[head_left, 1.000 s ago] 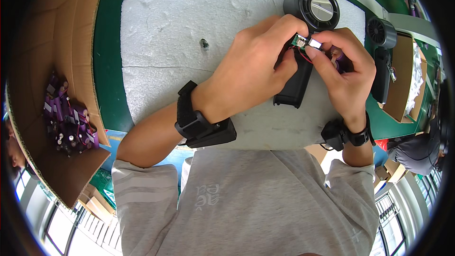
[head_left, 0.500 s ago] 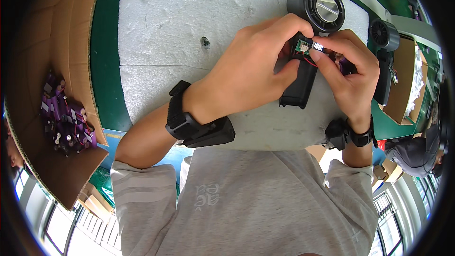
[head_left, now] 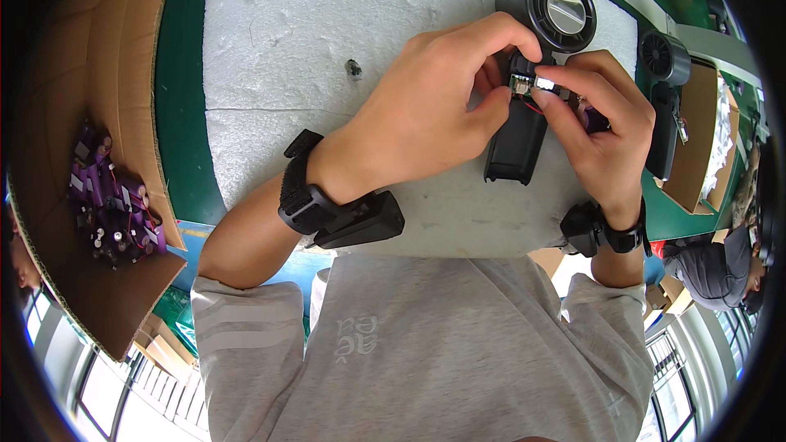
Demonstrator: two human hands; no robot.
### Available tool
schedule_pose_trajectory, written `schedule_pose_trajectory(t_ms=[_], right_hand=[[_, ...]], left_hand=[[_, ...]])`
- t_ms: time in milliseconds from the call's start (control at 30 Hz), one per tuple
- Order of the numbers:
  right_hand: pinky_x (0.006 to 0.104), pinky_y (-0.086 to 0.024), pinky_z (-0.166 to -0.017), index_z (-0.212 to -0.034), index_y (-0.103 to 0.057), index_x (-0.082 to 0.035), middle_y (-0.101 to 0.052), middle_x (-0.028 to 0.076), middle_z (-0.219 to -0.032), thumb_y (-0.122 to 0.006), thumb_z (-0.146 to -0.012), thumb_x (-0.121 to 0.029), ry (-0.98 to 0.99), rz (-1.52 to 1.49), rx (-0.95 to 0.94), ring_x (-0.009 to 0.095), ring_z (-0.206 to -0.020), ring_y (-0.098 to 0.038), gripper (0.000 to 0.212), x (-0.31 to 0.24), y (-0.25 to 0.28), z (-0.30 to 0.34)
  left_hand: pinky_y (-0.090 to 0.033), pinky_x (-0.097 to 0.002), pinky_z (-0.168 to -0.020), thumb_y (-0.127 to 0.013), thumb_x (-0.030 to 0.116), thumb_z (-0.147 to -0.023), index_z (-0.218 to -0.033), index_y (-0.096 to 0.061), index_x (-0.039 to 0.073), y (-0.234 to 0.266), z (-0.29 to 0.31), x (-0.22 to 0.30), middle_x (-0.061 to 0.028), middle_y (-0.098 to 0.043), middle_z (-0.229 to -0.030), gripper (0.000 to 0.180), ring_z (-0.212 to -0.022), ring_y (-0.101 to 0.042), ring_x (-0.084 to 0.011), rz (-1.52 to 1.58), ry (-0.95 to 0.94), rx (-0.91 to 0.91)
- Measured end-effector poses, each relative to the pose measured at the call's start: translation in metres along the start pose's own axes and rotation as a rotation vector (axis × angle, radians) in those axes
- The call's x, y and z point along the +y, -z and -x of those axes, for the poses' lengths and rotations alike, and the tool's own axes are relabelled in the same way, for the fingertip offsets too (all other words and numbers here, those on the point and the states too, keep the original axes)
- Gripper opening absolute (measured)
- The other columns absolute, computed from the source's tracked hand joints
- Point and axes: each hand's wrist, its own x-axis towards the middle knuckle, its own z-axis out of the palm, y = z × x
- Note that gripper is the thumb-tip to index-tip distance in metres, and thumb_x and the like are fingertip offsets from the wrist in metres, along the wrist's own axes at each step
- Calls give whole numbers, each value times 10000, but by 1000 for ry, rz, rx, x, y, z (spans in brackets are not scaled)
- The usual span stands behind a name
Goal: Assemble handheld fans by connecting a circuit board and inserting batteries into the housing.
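The left hand (head_left: 426,110) and the right hand (head_left: 606,127) are near each other, over the upper part of the handle of a black plastic handheld fan with a round head (head_left: 565,10), which lies on a white slab of foam (head_left: 286,49). The right thumb and index finger are pinched together on a small, bright white piece (head_left: 544,83). The left thumb and index finger are curved apart around a small green circuit board (head_left: 519,85), just beside the white piece; I cannot tell whether they grip it firmly. Below it passes a thin red wire (head_left: 534,107), and a purple cylindrical cell (head_left: 596,120) is partly visible behind the right fingers. At the left, a tall brown cardboard box (head_left: 135,57) contains a heap of purple battery cells (head_left: 110,196). At the right there is a second black fan (head_left: 661,57), beside a smaller cardboard box with white contents (head_left: 694,135).
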Motion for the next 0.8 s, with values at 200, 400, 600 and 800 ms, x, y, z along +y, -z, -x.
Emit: schedule_pose_trajectory(t_ms=[200, 400, 600, 800], right_hand=[[232, -437, -495, -892, -710, -37, -639, 66, -801, -765, -698, 13, -33, -34, 68, 135, -621, -593, 208, -2, -3, 1], [200, -396, -523, -915, -705, -26, -635, 51, -823, -766, -714, 17, 10, 14, 64, 86, -628, -536, 214, 3, -4, 5], [225, -433, -496, -869, -691, -31, -635, 63, -781, -764, -703, 11, -23, 18, 108, 108, -609, -576, 186, -3, -5, 2], [215, -410, -500, -896, -639, -37, -586, 38, -729, -783, -715, -31, -259, -38, -3, 80, -576, -512, 231, -2, -2, 4]], left_hand=[[-506, -251, -770, -551, -120, -807, -1136, -555, 25, -1, 0, 3, -40, -600, -1000, 359, -824, -600, -100, -19, 42, -2], [-506, -247, -774, -535, -113, -839, -1116, -567, 17, -1, 0, -1, -46, -612, -997, 308, -848, -604, -96, -3, -7, 21], [-503, -251, -680, -540, -111, -852, -1082, -661, 51, 2, -5, 1, -86, -662, -969, 307, -794, -633, -112, -124, -16, 32], [-495, -275, -613, -576, -95, -824, -1041, -724, 115, 4, -7, -1, -123, -680, -967, 337, -726, -657, -185, -338, -212, 5]])
